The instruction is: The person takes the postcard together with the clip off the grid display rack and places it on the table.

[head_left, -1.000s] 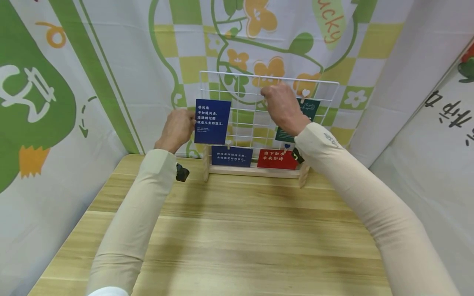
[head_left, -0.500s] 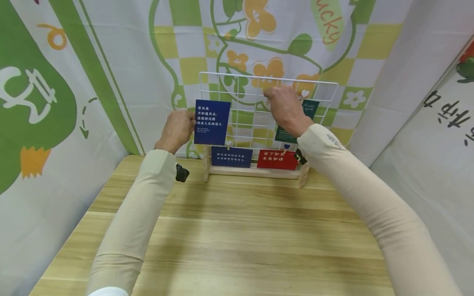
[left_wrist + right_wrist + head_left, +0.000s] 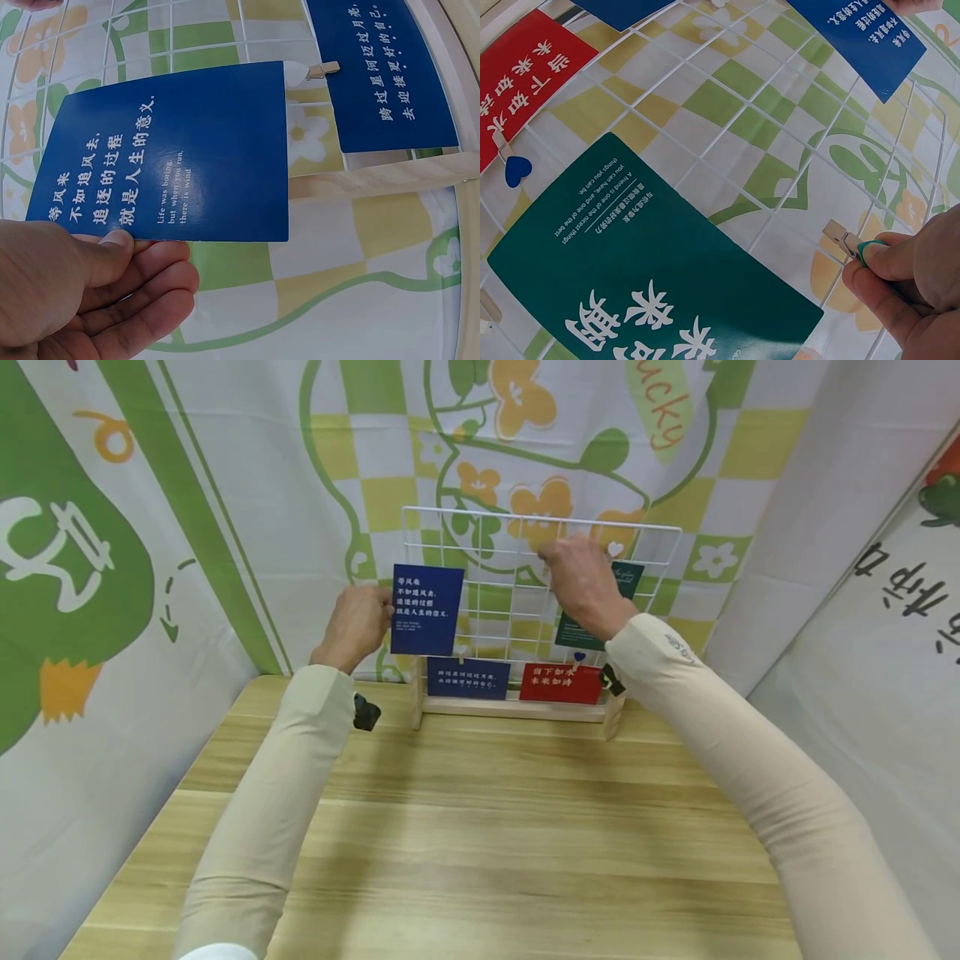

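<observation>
My left hand (image 3: 354, 625) pinches the left edge of a blue card (image 3: 426, 610) with white writing, between thumb and fingers. The card stands upright in front of the upper left of a white wire grid rack (image 3: 512, 597). Near the rack's upper middle, my right hand (image 3: 587, 583) pinches a small wooden clothespin (image 3: 842, 238) with a green ornament, seen in the right wrist view. That clothespin's tip points away from the fingers, over the wires. A green card (image 3: 630, 240) hangs on the rack below the right hand, partly hidden by it in the head view.
Lower on the rack hang another blue card (image 3: 468, 680) and a red card (image 3: 560, 683), with a blue heart clothespin (image 3: 516, 171) on the red one. Wooden feet hold the rack on the wooden table (image 3: 480, 827). A printed curtain (image 3: 375, 443) stands close behind.
The right hand has shifted a little to the right and down over the grid, still pinching. The left hand and its blue card have stayed almost in place.
</observation>
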The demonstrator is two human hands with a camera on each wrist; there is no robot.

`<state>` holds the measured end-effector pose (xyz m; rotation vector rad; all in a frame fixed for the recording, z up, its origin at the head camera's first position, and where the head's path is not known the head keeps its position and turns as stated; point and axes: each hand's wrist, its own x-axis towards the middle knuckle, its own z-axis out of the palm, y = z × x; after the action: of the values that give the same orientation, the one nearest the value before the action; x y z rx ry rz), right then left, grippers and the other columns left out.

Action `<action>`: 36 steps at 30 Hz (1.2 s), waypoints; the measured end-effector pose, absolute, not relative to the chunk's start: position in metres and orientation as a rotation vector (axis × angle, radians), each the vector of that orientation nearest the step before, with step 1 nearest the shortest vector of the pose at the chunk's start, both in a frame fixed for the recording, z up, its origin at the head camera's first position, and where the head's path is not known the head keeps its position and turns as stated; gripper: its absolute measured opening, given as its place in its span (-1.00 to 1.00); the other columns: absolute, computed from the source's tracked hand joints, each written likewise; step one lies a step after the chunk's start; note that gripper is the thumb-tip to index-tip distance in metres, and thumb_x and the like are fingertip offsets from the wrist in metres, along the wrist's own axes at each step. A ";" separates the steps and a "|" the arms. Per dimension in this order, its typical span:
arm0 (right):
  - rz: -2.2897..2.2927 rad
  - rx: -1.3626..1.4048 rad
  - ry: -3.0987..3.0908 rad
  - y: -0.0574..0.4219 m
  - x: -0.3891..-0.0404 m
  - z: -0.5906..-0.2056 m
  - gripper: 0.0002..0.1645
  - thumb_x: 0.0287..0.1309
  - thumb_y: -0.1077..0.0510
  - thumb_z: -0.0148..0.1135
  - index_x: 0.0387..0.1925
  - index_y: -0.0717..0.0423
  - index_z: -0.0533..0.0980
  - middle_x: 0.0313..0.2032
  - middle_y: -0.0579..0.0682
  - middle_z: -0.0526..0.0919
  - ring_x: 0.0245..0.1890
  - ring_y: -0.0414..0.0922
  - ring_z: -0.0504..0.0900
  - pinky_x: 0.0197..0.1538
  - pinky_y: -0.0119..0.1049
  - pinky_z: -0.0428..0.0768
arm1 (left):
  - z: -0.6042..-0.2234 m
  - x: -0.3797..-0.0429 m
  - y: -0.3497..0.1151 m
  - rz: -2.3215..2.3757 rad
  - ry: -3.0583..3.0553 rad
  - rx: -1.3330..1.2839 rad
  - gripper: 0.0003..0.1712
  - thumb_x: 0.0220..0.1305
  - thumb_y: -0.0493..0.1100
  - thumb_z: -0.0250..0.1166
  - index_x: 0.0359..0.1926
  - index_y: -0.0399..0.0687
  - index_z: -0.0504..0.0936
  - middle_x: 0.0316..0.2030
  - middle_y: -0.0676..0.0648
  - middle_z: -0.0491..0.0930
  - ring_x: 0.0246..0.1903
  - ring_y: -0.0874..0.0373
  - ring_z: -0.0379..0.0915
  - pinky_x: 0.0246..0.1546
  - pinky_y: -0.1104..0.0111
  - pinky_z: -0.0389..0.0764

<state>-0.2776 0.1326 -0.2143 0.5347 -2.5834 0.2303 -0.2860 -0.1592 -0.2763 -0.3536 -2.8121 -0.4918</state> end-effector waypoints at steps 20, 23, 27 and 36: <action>0.262 0.585 -2.523 0.145 -0.275 -0.222 -0.65 0.17 0.44 -0.09 -0.23 0.25 0.63 -0.18 0.24 0.67 -0.19 0.13 0.67 -0.11 -0.07 0.61 | -0.279 -0.283 -0.164 -0.512 -2.804 -0.358 -0.77 0.34 -0.25 0.03 -0.35 -0.22 0.59 -0.43 -0.23 0.63 -0.50 -0.05 0.51 -0.51 0.23 0.46; 0.276 0.579 -2.512 0.148 -0.275 -0.224 -0.61 0.12 0.48 -0.13 -0.30 0.24 0.64 -0.25 0.23 0.69 -0.26 0.11 0.68 -0.17 -0.06 0.62 | -0.279 -0.282 -0.164 -0.525 -2.803 -0.357 -0.78 0.34 -0.26 0.03 -0.34 -0.21 0.60 -0.42 -0.23 0.63 -0.49 -0.04 0.51 -0.51 0.23 0.46; 0.276 0.572 -2.503 0.150 -0.275 -0.225 -0.58 0.01 0.53 -0.17 -0.43 0.25 0.63 -0.38 0.22 0.70 -0.41 0.07 0.66 -0.29 -0.05 0.60 | -0.279 -0.280 -0.164 -0.530 -2.797 -0.362 -0.79 0.33 -0.27 0.04 -0.34 -0.21 0.59 -0.42 -0.23 0.64 -0.48 -0.05 0.52 -0.51 0.23 0.45; 0.257 0.570 -2.505 0.151 -0.273 -0.226 -0.62 0.09 0.50 -0.12 -0.40 0.24 0.64 -0.34 0.23 0.70 -0.36 0.11 0.69 -0.28 -0.01 0.61 | -0.279 -0.281 -0.165 -0.524 -2.788 -0.368 -0.78 0.33 -0.26 0.05 -0.41 -0.22 0.57 -0.47 -0.22 0.62 -0.51 -0.05 0.50 -0.52 0.24 0.44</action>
<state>-0.2733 0.1513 -0.2257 0.5696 -2.5053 0.2568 -0.2805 -0.1649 -0.2786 -0.3677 -2.7881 -0.5238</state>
